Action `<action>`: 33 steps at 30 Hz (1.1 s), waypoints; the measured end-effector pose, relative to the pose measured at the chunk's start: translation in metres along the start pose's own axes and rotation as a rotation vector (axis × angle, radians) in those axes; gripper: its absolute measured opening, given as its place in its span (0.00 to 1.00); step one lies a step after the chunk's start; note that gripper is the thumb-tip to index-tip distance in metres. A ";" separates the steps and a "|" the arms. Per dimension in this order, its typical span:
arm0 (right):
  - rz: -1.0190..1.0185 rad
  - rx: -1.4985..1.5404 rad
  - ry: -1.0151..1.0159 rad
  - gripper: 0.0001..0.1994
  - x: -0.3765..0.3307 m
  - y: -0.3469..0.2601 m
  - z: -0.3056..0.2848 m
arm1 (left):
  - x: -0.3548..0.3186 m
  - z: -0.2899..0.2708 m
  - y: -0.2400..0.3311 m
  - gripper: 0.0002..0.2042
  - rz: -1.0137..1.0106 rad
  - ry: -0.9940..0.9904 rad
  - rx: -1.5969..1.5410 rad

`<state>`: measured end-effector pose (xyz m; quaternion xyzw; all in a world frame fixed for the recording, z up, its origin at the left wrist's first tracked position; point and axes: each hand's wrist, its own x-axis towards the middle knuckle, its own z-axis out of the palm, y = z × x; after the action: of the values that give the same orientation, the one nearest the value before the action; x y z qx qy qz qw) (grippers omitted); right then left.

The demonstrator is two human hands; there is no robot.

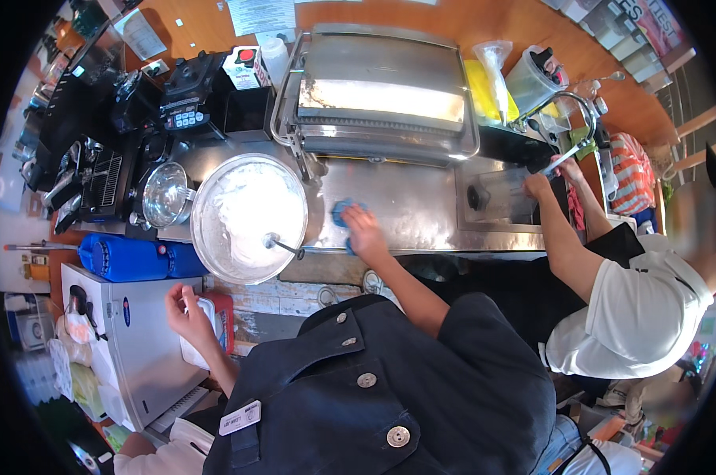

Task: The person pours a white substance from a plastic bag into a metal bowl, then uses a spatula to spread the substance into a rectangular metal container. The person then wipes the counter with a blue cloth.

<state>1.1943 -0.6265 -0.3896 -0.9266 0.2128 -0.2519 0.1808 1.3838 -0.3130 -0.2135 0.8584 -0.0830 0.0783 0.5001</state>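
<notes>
My right hand (366,231) lies palm-down on a crumpled blue cleaning cloth (343,212), fingers closed over it and pressing it against the stainless steel counter (409,202). The cloth sits at the counter's front portion, just right of the large round metal bowl holding white cream (248,216) and below the steel contact grill with its closed lid (377,95). A metal utensil handle (282,246) rests in the bowl near its right rim.

My left hand (185,309) is raised beside the counter's front edge, below the bowl, fingers loosely curled and gripping nothing. It is just beside a white and red box (215,324) on the white appliance (140,340).

At the right, another person's hand (537,186) holds a clear plastic container (496,194) in the sink, under the curved faucet (579,119).
</notes>
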 end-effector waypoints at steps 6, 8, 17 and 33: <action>0.253 -0.041 0.134 0.18 -0.039 0.034 -0.065 | 0.001 0.076 -0.035 0.32 -0.377 -0.086 0.092; 0.251 0.059 0.218 0.17 -0.024 0.029 -0.103 | -0.001 0.074 0.005 0.28 -0.570 -0.275 -0.220; 0.008 -0.474 0.686 0.06 0.129 0.034 -0.160 | 0.017 0.069 -0.024 0.18 -0.639 -0.433 -0.499; -0.178 -0.412 0.504 0.08 0.152 -0.003 -0.130 | 0.019 0.077 -0.031 0.18 -0.671 -0.341 -0.550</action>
<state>1.2429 -0.7275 -0.2239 -0.8672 0.2156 -0.4396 -0.0913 1.4126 -0.3669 -0.2730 0.6740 0.1004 -0.2547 0.6862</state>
